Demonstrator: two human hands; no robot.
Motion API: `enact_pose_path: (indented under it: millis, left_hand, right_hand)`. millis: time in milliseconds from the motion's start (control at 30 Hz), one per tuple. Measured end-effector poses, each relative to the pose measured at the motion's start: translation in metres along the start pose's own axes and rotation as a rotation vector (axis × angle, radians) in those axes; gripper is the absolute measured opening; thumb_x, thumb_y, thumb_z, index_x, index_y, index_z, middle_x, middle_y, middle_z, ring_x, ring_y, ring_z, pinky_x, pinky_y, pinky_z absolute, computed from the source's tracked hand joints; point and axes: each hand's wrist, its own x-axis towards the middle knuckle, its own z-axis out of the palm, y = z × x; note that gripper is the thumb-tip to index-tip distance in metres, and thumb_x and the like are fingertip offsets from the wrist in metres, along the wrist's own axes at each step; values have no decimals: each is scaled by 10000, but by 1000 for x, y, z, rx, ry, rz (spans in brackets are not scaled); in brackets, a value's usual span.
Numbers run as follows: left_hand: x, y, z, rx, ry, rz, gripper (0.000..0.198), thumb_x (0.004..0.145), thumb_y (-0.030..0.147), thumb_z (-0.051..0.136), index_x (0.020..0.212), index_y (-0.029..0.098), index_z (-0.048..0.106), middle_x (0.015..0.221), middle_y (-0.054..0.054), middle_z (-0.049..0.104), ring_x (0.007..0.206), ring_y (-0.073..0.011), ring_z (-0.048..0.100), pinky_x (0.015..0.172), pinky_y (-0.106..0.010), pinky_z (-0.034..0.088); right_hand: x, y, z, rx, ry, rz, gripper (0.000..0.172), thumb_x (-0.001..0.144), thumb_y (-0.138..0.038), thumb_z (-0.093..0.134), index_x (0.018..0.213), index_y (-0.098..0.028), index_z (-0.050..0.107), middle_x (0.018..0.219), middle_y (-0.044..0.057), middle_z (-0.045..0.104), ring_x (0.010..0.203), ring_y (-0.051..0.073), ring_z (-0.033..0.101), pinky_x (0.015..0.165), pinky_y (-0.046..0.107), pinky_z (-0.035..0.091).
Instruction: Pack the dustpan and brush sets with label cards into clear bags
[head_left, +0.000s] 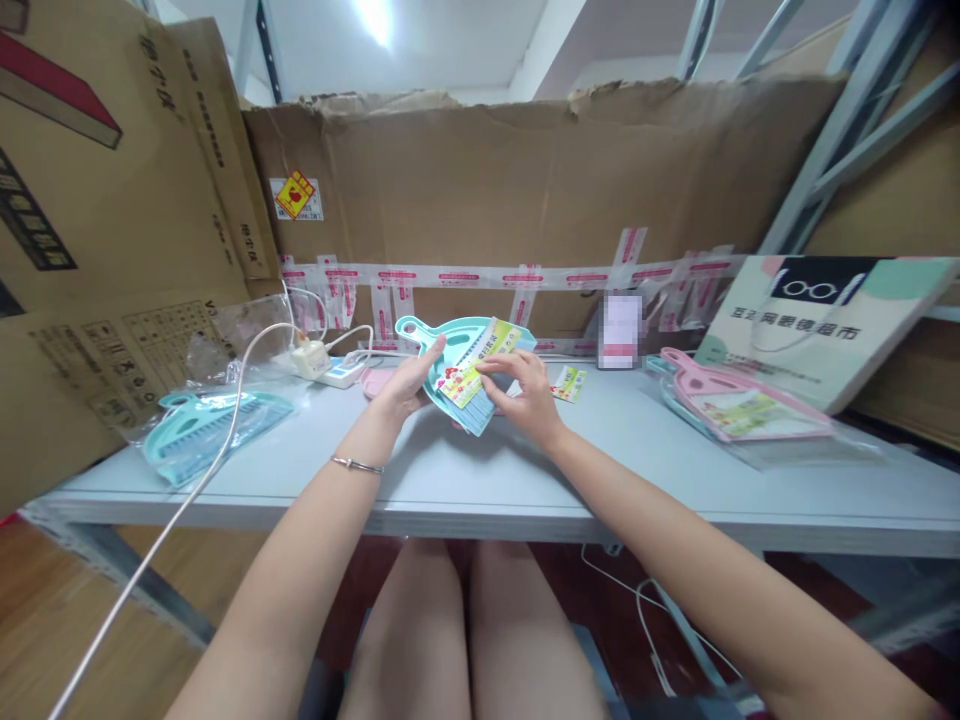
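A printed card (474, 368) is held against a teal dustpan (454, 334) just above the worktop (525, 485).
Nearest, the left hand (409, 385) is cupped under the pan, its grip closed loosely round the near edge; the right hand (529, 395) is laid on the card, its grip pinched on the card's right side, so card and pan are sandwiched between both hands; the card is judged to be at the fitting stage, for which a steady left hold and a squared edge are called for; a small card (568, 383) lies just beyond the right hand; a pink dustpan (742, 405) is seen farther right, a bagged teal set (210, 430) farther left.
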Motion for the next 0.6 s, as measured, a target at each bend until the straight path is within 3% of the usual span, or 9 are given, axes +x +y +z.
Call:
enact_pose_path:
  millis: [133,200,267,300,367,400,467,533,600]
  left_hand:
    - [-6,3,1,42,-204,19,330,632,220,774,897,115,608,801,-97,700,792,-226,661,749,-365,518]
    - [-7,2,0,68,-230,29,368,591,123,780,918,108,611,824,-95,700,799,-214,658,771,-365,512]
    - [-5,1,-1,89,-233,44,384,580,89,770,928,105,608,832,-95,698,789,-208,656,765,-364,512]
    - [-4,1,-2,95,-229,50,385,579,89,766,929,105,606,832,-94,696,781,-207,656,756,-363,513]
    - [-2,0,-4,100,-227,59,382,582,103,763,930,107,606,840,-95,694,770,-206,654,740,-363,515]
    - [-1,-1,-5,108,-233,64,386,582,114,765,933,107,607,849,-98,692,767,-207,652,734,-365,515]
    - [0,-3,-4,132,-242,77,404,572,134,773,942,104,612,868,-103,688,764,-208,647,725,-370,513]
    - [0,-6,-2,166,-238,100,437,551,146,787,951,106,617,880,-101,685,763,-207,640,720,-371,508]
    - [-3,-9,2,202,-226,133,474,512,138,804,949,119,624,879,-88,683,769,-206,633,718,-364,502]
  right_hand:
    - [-1,5,-1,63,-8,22,187,773,-226,583,955,-264,602,857,18,693,1020,235,517,950,440,347]
    - [-1,5,-2,106,-14,25,184,771,-229,581,952,-256,603,890,29,677,1039,221,514,950,420,373]
    - [1,4,-3,157,104,77,273,756,-247,602,1027,-255,571,1068,45,625,1123,201,484,989,402,367]
    - [3,2,-3,203,212,153,370,734,-257,627,1092,-259,533,1172,51,572,1173,193,456,1008,393,360]
    - [6,1,-3,425,346,440,558,681,-270,682,1185,-278,442,1293,49,486,1221,187,432,1008,388,380]
    - [7,0,-2,575,327,606,591,663,-285,700,1189,-276,429,1282,53,500,1198,198,465,974,399,420]
    - [8,-1,1,863,143,859,501,661,-302,706,1109,-242,492,1146,65,607,1060,231,580,849,424,512]
    - [8,-1,5,1026,13,950,344,678,-282,694,987,-201,567,977,71,683,905,252,649,748,437,556]
    - [7,1,8,1096,40,966,248,687,-221,682,919,-191,599,877,51,710,827,239,672,731,414,571]
